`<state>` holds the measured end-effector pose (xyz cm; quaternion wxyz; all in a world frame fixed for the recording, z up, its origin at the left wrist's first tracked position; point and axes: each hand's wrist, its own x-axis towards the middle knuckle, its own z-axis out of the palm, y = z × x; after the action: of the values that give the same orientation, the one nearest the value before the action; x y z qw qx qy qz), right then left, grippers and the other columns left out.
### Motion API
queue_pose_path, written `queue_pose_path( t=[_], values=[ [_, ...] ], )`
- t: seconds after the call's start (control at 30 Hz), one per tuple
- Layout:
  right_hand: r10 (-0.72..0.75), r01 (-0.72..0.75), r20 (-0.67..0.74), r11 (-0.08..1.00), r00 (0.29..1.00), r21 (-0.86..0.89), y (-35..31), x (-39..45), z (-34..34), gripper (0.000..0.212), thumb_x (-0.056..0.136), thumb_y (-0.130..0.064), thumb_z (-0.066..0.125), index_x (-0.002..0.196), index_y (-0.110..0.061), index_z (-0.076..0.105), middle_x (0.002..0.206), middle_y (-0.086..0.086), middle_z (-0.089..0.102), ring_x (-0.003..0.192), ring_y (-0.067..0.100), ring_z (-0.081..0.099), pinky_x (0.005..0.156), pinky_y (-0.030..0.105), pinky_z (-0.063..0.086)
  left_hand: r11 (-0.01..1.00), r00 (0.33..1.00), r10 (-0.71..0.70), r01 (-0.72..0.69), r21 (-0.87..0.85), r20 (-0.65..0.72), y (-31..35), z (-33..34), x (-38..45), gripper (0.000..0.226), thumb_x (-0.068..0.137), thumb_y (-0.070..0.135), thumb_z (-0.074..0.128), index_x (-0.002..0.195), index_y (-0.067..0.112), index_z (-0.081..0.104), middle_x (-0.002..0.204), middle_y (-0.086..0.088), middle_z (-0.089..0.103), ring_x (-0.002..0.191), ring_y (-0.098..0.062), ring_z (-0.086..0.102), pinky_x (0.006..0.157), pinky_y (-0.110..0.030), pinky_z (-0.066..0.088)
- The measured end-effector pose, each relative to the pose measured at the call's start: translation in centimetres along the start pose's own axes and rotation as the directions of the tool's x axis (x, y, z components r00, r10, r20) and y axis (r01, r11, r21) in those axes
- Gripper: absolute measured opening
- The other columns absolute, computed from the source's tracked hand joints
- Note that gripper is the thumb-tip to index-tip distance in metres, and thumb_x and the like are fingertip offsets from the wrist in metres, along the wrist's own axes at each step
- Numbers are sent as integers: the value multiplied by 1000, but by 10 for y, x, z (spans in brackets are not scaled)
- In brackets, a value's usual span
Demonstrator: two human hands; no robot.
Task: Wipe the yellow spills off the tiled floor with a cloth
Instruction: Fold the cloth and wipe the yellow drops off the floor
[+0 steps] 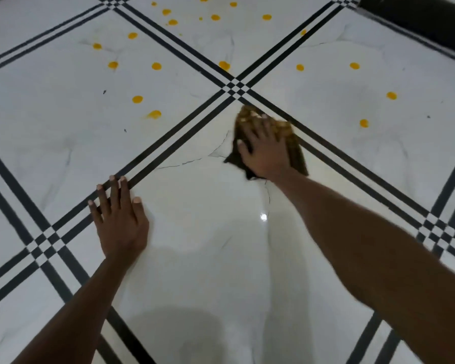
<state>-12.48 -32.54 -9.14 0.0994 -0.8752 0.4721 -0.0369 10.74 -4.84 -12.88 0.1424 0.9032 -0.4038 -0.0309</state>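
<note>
My right hand [264, 151] presses flat on a dark brown cloth [296, 151] stained yellow, near the far corner of the white tile in front of me. The cloth lies just below the crossing of black stripes [235, 86]. My left hand [120, 219] rests flat on the tiled floor [208, 245] with fingers spread, holding nothing. Several yellow spills dot the tiles beyond: one [154, 114] on the left tile, one [224, 65] by the crossing, one [364, 123] on the right tile.
A dark object or wall base [418, 19] runs along the top right corner. Thin cracks [216, 151] mark the tile left of the cloth. A light glare [263, 217] shines on the near tile.
</note>
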Motion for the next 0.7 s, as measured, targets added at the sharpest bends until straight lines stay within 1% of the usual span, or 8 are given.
queue_pose_path(
  t=[0.07, 0.17, 0.27, 0.37, 0.47, 0.53, 0.6, 0.7],
  values=[
    [-291, 293, 44, 956, 956, -20, -57, -38, 14, 63, 106, -53, 29, 163, -27, 32, 172, 7, 29, 162, 34, 18, 123, 72, 14, 1000, 1000, 9, -9, -1, 6, -1, 0, 1, 63, 109, 43, 14, 167, 19, 12, 176, -2, 9, 163, -29, 1, 131, -54, -1],
    [-601, 613, 173, 790, 780, -24, -65, -134, 16, 66, 107, -60, 29, 167, -33, 17, 177, -1, 11, 165, 28, 4, 128, 65, -4, 1000, 1000, 13, -13, -13, 24, -2, -3, 0, 65, 108, 44, 16, 167, 17, 15, 176, -4, 11, 163, -30, 2, 130, -58, 0],
    [-530, 547, 193, 837, 825, -39, 15, -165, 2, 68, 106, -62, 33, 167, -37, 13, 177, -5, 7, 165, 23, 3, 129, 63, -1, 997, 999, 23, -21, -74, 36, 10, -5, 4, 65, 107, 43, 17, 166, 18, 16, 176, -5, 11, 163, -30, 1, 130, -59, 0],
    [-161, 169, 79, 980, 984, -106, 80, -109, -13, 67, 105, -64, 22, 166, -39, 9, 176, 0, 17, 163, 31, 13, 127, 69, 7, 968, 972, 230, -223, -111, 53, 48, 0, 6, 62, 108, 39, 20, 166, 19, 18, 176, -5, 12, 163, -29, 2, 131, -56, 2],
    [149, -149, -11, 988, 989, -30, 57, -32, -10, 67, 106, -60, 18, 166, -31, 16, 177, 4, 12, 164, 32, 8, 125, 68, 0, 880, 882, 465, -452, -145, 75, 92, 16, 20, 60, 108, 35, 23, 166, 19, 21, 175, -4, 13, 163, -29, 3, 131, -56, 6],
    [72, -72, -7, 997, 997, -38, 19, -18, 2, 64, 107, -54, 20, 166, -28, 22, 176, 7, 16, 163, 33, 10, 127, 67, 4, 839, 836, 540, -526, -138, 99, 115, 29, 32, 58, 109, 33, 24, 166, 19, 23, 175, -3, 15, 163, -28, 3, 131, -54, 7],
    [-157, 158, 20, 985, 987, -68, -8, -46, 12, 62, 109, -52, 20, 167, -29, 18, 176, 5, 16, 164, 31, 8, 129, 64, 7, 824, 816, 565, -551, -131, 124, 126, 37, 43, 57, 109, 32, 24, 165, 19, 25, 175, -4, 17, 163, -28, 4, 131, -55, 8],
    [-372, 381, 97, 921, 923, -87, 15, -122, 12, 64, 110, -55, 24, 168, -31, 13, 177, -3, 7, 165, 24, 2, 132, 58, 2, 825, 813, 566, -559, -89, 140, 127, 39, 45, 59, 109, 36, 19, 166, 21, 21, 175, -3, 15, 163, -26, 4, 132, -53, 6]
  ],
)
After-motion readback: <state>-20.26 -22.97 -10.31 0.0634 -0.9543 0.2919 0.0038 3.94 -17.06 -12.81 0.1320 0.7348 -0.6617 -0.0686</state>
